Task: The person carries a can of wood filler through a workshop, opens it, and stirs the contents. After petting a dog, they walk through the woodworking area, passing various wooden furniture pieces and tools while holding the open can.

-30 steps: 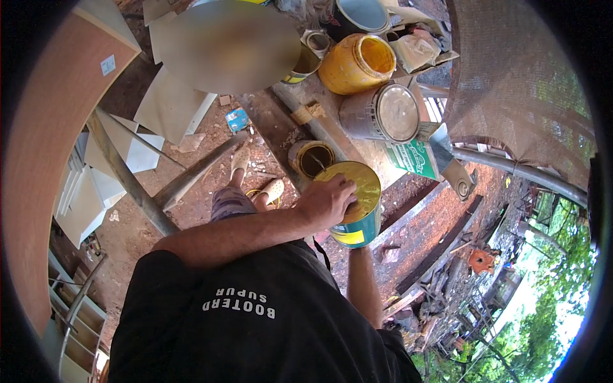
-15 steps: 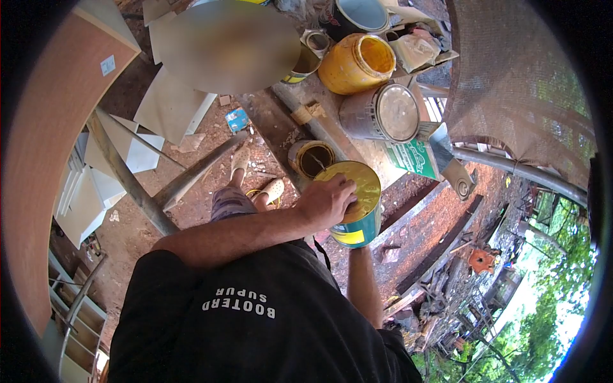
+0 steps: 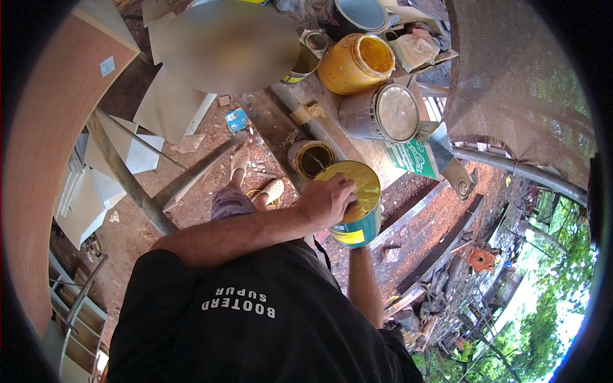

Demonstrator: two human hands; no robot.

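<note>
A green can (image 3: 365, 228) with a yellow label and a gold-coloured top is tilted towards a small open can (image 3: 311, 158). Over its top my left hand (image 3: 329, 201) lies with the fingers bent and closed on it. My right forearm (image 3: 365, 277) reaches up under the green can, whose body hides my right hand and its fingers. Inside the small can's mouth, close beside the green can's rim, a thin light strand shows above dark contents.
A yellow container (image 3: 357, 64), a large grey bucket (image 3: 380, 112) and a green packet (image 3: 415, 156) stand or lie on the bench (image 3: 268, 124). Another person's feet (image 3: 271, 190) are beside it. Wooden poles (image 3: 128, 166) cross at the left.
</note>
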